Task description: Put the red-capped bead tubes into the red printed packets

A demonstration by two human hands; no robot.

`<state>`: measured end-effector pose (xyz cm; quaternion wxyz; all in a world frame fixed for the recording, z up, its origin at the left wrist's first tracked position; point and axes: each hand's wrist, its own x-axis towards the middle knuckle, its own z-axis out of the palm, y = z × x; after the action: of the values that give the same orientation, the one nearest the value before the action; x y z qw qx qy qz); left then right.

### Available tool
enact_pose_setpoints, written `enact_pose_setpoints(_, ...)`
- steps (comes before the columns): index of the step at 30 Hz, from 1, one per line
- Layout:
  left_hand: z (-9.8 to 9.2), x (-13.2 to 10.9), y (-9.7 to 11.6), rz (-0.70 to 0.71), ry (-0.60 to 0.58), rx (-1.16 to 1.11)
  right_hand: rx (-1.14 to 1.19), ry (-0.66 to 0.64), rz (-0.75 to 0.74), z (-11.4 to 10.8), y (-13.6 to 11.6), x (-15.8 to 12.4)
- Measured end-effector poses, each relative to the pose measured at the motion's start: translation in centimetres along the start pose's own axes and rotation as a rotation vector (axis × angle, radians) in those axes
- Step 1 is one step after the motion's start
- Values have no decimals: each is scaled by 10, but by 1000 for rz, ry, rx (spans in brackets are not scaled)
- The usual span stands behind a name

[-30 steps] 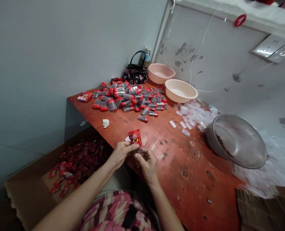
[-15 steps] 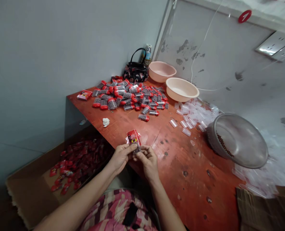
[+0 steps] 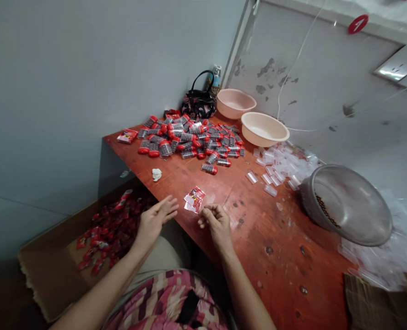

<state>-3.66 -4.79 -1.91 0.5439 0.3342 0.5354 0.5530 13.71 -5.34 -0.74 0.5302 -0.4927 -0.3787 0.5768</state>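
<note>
My left hand is held out past the table edge, fingers stretched and apart, holding nothing. A shiny red-and-silver packet shows over the cardboard box, clear of that hand. Close to the corner of a few printed red cards on the tabletop is my right hand. Its fingers are curled in with the thumb against them; whether anything is between them is hidden. Beyond the cards lies a heap of clear tubes with red caps and dark filling.
Left below the table, a cardboard box holds many red packets. Clear empty tubes lie by a grey basin with small brown beads. Two pale basins, a handbag and crumpled white tissue are on the red table.
Both hands held a red-carded packet of dark beads together. Now they are apart: the left has moved left and opened, the packet is out of them, and the cards on the table are uncovered.
</note>
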Motion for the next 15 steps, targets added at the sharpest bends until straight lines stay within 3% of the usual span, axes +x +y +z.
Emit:
enact_pose_setpoints(4,28,23,-15,482,-181,688,-72,-16,3,-2,2,-1)
enact_pose_setpoints(7,41,39,-24,640,-196,983,-118,-21,9,-5,0,-3)
enact_pose_setpoints(11,43,47,-32,720,-143,1074,-171,3,23,-11,-1,2)
enact_pose_setpoints(15,41,42,-36,763,-106,963,-157,72,-26,-9,4,20)
